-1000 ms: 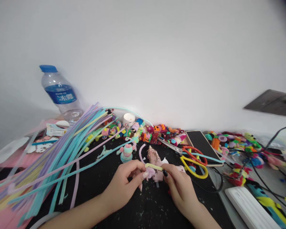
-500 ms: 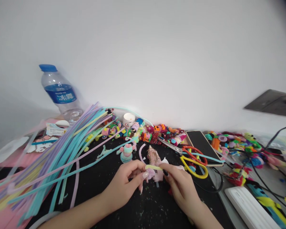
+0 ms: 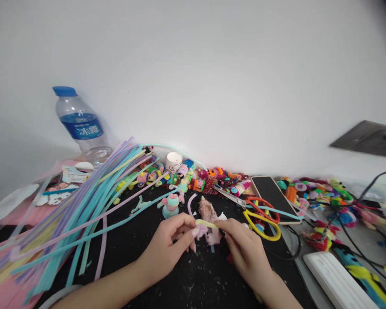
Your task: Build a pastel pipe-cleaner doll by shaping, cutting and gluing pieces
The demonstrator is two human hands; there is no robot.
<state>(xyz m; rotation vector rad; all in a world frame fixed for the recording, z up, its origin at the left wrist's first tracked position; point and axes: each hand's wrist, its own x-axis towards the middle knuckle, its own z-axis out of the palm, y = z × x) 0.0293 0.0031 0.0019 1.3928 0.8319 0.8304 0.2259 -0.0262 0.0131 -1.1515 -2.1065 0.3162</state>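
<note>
Between my fingertips is a small purple pipe-cleaner piece [image 3: 200,231] with a short yellow pipe cleaner [image 3: 206,223] along its top. My left hand [image 3: 176,240] pinches the purple piece and the yellow one's left end. Closed on the yellow pipe cleaner's right end is my right hand [image 3: 239,244]. Just behind my hands lies a pink glue gun [image 3: 213,236] with a stained brownish nozzle, partly hidden by my right hand. A small pink and teal pipe-cleaner figure [image 3: 171,205] stands behind my left hand.
Scissors [image 3: 260,214] with red and yellow handles rest against a phone [image 3: 273,195] at the right. A large bundle of pastel pipe cleaners [image 3: 93,214] spreads across the left. A bottle [image 3: 82,124], a paper cup [image 3: 174,162], several colourful figures, cables and a white power strip [image 3: 337,279] surround the black mat.
My right fingers have shifted slightly left along the yellow pipe cleaner. The purple piece has turned a little; my left hand has barely moved.
</note>
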